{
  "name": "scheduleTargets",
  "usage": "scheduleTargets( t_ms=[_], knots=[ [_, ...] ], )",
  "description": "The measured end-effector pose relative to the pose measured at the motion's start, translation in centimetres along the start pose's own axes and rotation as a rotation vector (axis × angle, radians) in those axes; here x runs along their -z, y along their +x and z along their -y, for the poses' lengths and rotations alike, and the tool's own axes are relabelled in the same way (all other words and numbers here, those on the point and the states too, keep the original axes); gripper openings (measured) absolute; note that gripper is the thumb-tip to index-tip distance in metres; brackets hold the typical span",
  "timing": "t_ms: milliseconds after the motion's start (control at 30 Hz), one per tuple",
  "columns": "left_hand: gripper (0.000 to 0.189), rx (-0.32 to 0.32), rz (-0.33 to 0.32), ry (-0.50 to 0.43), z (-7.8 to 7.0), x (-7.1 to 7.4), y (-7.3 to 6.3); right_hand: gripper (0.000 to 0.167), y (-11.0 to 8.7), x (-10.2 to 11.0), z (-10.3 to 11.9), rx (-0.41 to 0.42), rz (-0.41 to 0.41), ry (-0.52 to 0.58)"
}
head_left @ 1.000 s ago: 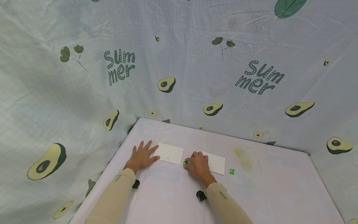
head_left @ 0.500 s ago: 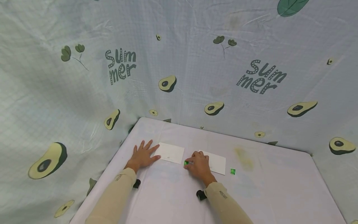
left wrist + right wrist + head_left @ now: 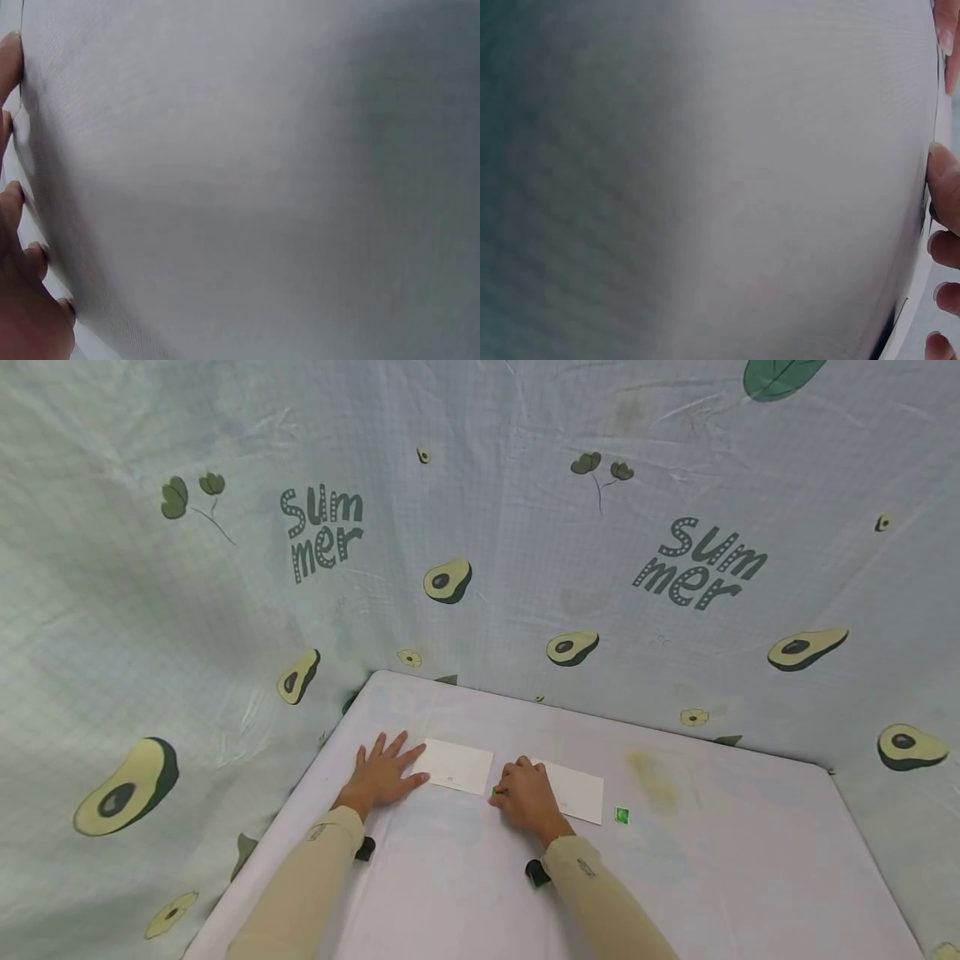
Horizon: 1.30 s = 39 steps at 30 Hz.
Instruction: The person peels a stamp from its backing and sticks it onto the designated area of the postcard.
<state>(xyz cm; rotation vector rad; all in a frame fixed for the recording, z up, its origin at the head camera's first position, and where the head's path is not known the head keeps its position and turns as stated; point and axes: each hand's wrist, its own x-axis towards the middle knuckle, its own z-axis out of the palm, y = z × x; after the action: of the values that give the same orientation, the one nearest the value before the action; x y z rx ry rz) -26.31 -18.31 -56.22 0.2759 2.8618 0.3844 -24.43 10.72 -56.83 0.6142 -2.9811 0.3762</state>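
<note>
My left hand (image 3: 381, 775) lies flat with fingers spread, its thumb and fingertips at the left edge of a white card (image 3: 459, 768) that has a small printed mark. My right hand (image 3: 527, 793) is bent over the gap between the two cards, thumb and index finger pinching a small green sticker (image 3: 494, 792), mostly covered by the fingers. Its other fingers overlap the left end of a second white card (image 3: 577, 792). In the right wrist view the thumb (image 3: 945, 184) is low at the table surface; in the left wrist view the fingers (image 3: 11, 202) are spread along the table.
Another green square sticker (image 3: 622, 815) with a white border lies right of the second card. A yellowish stain (image 3: 654, 783) marks the pale tablecloth (image 3: 750, 852). Avocado-printed curtains (image 3: 510, 527) hang behind the table and on both sides.
My right fingers have drawn in over the green sticker, which shows less than before. The left hand and both cards stay in place.
</note>
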Motion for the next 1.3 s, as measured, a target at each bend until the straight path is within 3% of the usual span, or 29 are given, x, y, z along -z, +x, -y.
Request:
scheduleTargets(
  t_ms=[167,633,1033,1300],
  knots=[
    [0.072,0.003,-0.009,0.006,-0.1,0.12,-0.17,0.015,0.22,0.2,0.02,0.056,0.002,-0.029],
    [0.071,0.005,-0.004,-0.003,-0.37,0.43,-0.38,0.014,0.26,0.37,-0.41,0.108,0.033,-0.021],
    [0.072,0.008,-0.001,0.014,-0.14,0.3,0.09,0.021,0.6,0.47,-0.72,0.027,0.121,0.083],
    [0.071,0.005,-0.004,0.013,-0.22,0.22,-0.13,0.024,0.74,0.26,-0.59,0.04,0.123,0.075]
  ],
)
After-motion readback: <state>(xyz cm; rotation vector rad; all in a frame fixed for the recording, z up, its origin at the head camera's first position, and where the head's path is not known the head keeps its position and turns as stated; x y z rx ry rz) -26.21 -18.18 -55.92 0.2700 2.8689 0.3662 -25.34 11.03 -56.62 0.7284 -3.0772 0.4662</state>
